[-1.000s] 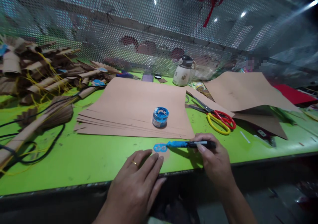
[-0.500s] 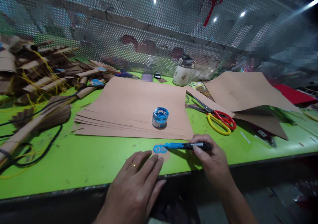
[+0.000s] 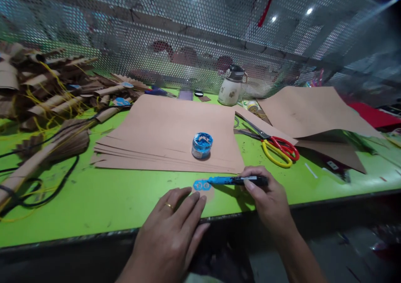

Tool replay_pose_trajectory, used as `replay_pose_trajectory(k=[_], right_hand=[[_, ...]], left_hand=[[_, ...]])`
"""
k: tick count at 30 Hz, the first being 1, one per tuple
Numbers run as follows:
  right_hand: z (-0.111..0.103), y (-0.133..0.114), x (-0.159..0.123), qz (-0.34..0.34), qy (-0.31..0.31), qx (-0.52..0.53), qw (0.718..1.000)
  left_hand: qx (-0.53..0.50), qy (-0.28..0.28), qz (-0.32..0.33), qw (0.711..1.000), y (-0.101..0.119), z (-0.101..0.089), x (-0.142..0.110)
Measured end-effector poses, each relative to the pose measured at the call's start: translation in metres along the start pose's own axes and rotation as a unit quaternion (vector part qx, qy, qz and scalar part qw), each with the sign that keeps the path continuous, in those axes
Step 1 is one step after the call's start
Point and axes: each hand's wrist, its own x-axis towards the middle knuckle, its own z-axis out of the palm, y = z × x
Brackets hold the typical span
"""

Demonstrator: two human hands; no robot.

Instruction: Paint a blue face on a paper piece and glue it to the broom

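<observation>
My right hand (image 3: pixel 266 191) grips a black marker pen (image 3: pixel 236 180) whose front half is coated in blue paint. The pen lies nearly level, with its tip at the right end of a blue-painted patch on a small round brown paper piece (image 3: pixel 205 194). Two ring shapes of bare brown show inside the blue. My left hand (image 3: pixel 175 224), wearing a gold ring, rests with fingers stretched out, their tips on the near left edge of that piece. Just beyond stands an uncapped jar of blue paint (image 3: pixel 201 149), smeared round its rim, on a stack of brown paper sheets (image 3: pixel 169 120).
Scissors (image 3: pixel 278 151) with red and yellow handles lie right of the stack. Behind them is a flask (image 3: pixel 231 88); more brown paper (image 3: pixel 303 111) lies at right. Rolled and pleated paper pieces (image 3: pixel 50 95) with yellow string crowd the left. The green table (image 3: pixel 78 199) ends close in front.
The view has shifted slightly. Both hands keep nearly the same places; the marker pen's tip has moved only a little at the right end of the blue patch.
</observation>
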Motion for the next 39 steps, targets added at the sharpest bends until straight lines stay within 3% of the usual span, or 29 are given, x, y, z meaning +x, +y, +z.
replay_pose_trajectory(k=[9, 17, 30, 39], right_hand=[[-0.0005, 0.003, -0.0048, -0.006, 0.042, 0.036, 0.998], [0.0005, -0.0019, -0.0052, 0.012, 0.013, -0.011, 1.0], [-0.0024, 0.0007, -0.0072, 0.015, 0.057, 0.018, 0.998], [-0.0008, -0.0014, -0.0067, 0.012, 0.03, 0.001, 0.999]], left_hand=[[0.0, 0.003, 0.003, 1.0, -0.0001, -0.0011, -0.0015], [0.006, 0.005, 0.012, 1.0, -0.0015, -0.0013, 0.0011], [-0.007, -0.003, -0.008, 1.0, 0.0017, -0.0036, -0.0002], [0.0, -0.01, -0.007, 1.0, 0.0012, -0.0025, -0.0015]])
